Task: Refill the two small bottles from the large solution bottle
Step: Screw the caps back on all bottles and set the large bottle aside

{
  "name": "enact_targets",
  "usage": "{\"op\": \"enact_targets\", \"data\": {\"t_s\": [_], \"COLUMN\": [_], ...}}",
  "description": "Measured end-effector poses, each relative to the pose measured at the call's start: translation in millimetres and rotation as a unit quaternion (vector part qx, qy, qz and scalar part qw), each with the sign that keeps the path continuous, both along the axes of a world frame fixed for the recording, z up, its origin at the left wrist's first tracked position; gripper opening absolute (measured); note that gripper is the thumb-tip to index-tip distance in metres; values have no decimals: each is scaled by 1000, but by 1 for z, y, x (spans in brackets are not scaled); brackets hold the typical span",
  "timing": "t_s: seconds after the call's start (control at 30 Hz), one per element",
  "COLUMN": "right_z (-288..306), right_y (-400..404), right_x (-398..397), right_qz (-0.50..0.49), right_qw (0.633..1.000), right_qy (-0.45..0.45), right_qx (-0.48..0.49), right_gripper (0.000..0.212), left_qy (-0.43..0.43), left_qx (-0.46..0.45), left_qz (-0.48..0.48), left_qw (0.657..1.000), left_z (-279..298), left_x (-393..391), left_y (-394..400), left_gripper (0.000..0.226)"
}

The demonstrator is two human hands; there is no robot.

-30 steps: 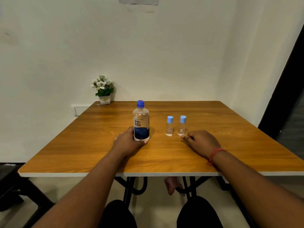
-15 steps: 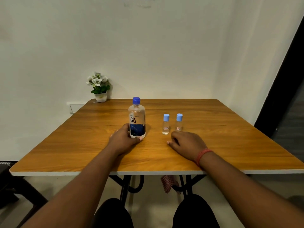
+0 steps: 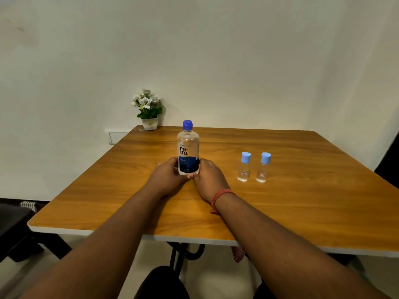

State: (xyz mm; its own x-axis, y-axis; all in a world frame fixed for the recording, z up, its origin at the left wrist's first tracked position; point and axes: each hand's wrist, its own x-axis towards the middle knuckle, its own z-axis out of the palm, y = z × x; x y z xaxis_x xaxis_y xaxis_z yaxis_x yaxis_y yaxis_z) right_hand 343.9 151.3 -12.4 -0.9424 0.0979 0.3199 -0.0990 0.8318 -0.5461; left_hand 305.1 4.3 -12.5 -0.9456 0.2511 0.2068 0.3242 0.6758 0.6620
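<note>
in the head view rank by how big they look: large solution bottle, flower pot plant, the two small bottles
1. Large solution bottle, tallest as it looks; it also stands nearer the camera.
2. Flower pot plant, a little smaller, but farther back, so true size is unsure.
3. Left small bottle and right small bottle: alike, no ranking.

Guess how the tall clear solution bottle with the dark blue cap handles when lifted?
The tall clear solution bottle looks nearly full, so probably heavy for its size. Tall and narrow-based, it may tip if pushed high. Left hand and right hand flank its base, steadying it.
</note>
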Motion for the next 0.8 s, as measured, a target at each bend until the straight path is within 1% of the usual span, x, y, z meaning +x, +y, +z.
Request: {"op": "enact_targets", "data": {"t_s": [0.13,0.3,0.43,0.53,0.67,0.8], "right_z": [0,1,1,3,2,1], "right_y": [-17,-32,-39,-41,-47,-52], "right_x": [-39,-94,-139,-171,-217,-259], "right_qz": [-24,-50,-89,-100,-104,-108], "right_qw": [1000,998,996,993,991,990], "right_qy": [-5,-13,-7,-10,-6,-13], "right_qx": [-8,-20,30,65,80,86], "right_gripper": [45,43,37,34,33,34], "left_qy": [11,21,16,13,13,21], "left_qx": [-25,-41,-44,-59,-70,-48], "left_qz": [19,32,49,57,66,62], "left_qw": [999,998,998,997,995,997], "left_z": [-2,-7,-13,-14,-15,-14], "left_x": [-40,-97,-149,-186,-233,-269], "left_y": [-11,-19,-26,-27,-30,-31], "left_gripper": [63,62,65,63,62,62]}}
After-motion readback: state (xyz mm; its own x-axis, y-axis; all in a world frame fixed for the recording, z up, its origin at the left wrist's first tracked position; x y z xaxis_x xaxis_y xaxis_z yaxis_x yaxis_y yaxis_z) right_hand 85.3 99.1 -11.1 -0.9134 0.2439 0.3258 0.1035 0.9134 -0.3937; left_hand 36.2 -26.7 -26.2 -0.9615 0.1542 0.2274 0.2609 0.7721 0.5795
